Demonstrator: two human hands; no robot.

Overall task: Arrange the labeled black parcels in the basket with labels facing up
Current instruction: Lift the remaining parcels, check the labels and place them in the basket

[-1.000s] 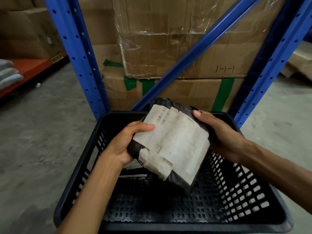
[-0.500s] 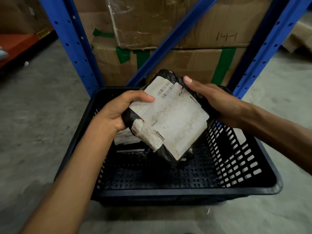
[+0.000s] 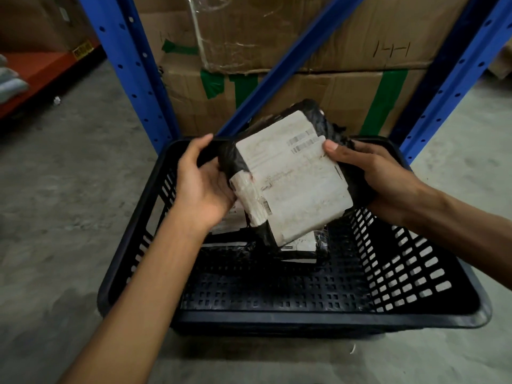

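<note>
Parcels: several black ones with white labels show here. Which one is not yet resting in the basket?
The parcel gripped between the left hand and right hand, above the basket. The other parcels lie on its floor.

The upper cardboard box (image 3: 346,31), behind the black parcel (image 3: 288,176), bears a handwritten mark like "HH". The parcel's white label (image 3: 293,184) carries barcodes and print too blurred to read.

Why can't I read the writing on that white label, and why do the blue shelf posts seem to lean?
Head view: dim light and motion blur smear the label on the parcel; the wide-angle lens splays the blue posts outward.
</note>
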